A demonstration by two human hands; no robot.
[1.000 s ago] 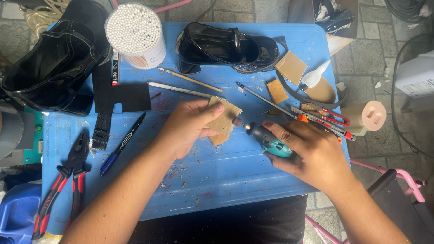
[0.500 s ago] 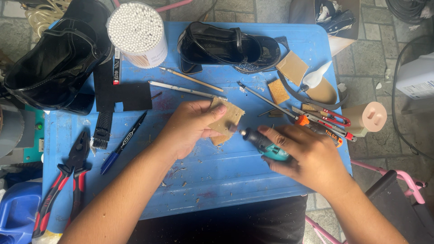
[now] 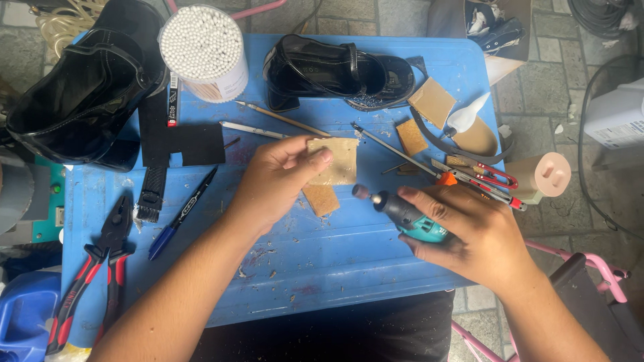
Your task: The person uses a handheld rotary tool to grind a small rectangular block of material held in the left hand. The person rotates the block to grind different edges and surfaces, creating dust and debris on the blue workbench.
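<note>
The left hand (image 3: 272, 184) pinches a tan leather piece (image 3: 337, 161) between thumb and curled fingers, holding it just above the blue table (image 3: 322, 268), its lower corner over a second, smaller tan scrap (image 3: 320, 199) lying flat on the table; the right hand (image 3: 473, 234) is wrapped closed around a small teal-and-black rotary tool (image 3: 406, 216), whose rounded grinding tip (image 3: 362, 192) points left and sits just beside the held piece, whether touching it I cannot tell; behind the hands lie a black strapped shoe (image 3: 335, 70), a thin brush (image 3: 282, 119) and a metal awl (image 3: 392, 149); at the far left stand a black boot (image 3: 74, 94) and a tub of cotton swabs (image 3: 204, 50); red-handled pliers (image 3: 90, 268) and a blue pen (image 3: 181, 214) lie near the left edge; red snips (image 3: 486, 177) lie to the right, near the right hand's knuckles.
</note>
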